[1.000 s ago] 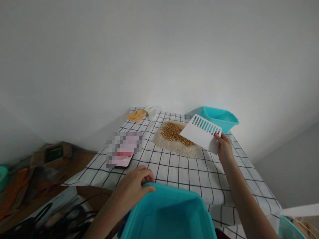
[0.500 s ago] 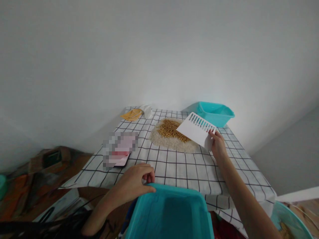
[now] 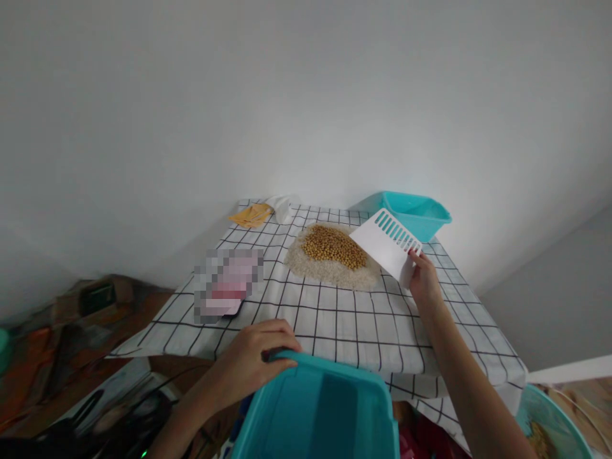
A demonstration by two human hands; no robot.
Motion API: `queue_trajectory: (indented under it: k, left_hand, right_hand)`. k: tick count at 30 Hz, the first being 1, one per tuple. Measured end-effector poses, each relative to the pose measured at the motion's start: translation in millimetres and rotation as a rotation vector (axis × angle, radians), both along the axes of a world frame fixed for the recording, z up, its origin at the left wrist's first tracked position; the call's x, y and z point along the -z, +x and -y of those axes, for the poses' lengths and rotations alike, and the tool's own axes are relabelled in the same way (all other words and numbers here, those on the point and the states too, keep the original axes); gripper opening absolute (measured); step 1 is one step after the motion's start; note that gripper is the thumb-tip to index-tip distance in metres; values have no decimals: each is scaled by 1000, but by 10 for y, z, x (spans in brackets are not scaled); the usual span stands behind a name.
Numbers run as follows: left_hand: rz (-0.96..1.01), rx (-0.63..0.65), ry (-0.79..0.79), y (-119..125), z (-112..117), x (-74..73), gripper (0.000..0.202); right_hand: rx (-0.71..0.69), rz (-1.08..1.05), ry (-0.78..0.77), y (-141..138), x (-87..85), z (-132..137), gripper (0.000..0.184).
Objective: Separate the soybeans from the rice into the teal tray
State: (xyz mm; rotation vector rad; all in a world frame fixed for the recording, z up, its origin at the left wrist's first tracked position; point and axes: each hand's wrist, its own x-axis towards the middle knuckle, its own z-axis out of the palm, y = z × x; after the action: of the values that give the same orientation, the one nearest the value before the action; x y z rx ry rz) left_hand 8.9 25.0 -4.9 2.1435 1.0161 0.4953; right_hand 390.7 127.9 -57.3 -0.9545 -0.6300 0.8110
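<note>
My left hand (image 3: 261, 357) grips the far rim of a turquoise plastic bin (image 3: 335, 408) held at the table's front edge, its fingers over the rim and the thumb below. In my right hand (image 3: 423, 277) is a white slotted scraper (image 3: 382, 245), pinched at its right end and tilted above the table. The scraper stands just right of a pile of yellow soybeans (image 3: 329, 247), which lies on a bed of pale rice-like grains (image 3: 320, 273). The scraper hides part of a second turquoise bin (image 3: 421, 217) behind it.
A black-and-white checked cloth (image 3: 306, 312) covers the table. A blurred-out phone-like object (image 3: 229, 287) lies at the left, with a yellow cloth (image 3: 252, 215) and a white bundle (image 3: 282, 209) at the back. A tub (image 3: 549, 421) stands low at the right.
The scraper has moved a little right, away from the bean pile, with my right hand. My left hand has closed further over the rim, and the near bin has shifted slightly left.
</note>
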Motion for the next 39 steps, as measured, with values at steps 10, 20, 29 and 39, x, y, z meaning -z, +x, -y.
queue_trajectory:
  k: [10,20,29,39]
  left_hand:
    - [70,-56,55,101,-25,8,11]
    - [87,-174,-20,75,-67,92,13]
    - [115,-136,-120,60,-94,109,15]
    - [89,-165,-150,76,-88,80,17]
  right_hand:
    - [-21,-14,-17,12,15,-2,19]
    - [-9,0,-24,-11,-2,12,19]
    - [81,50,-2,23,-36,33,18]
    - [133,157,36,-64,-178,69,22]
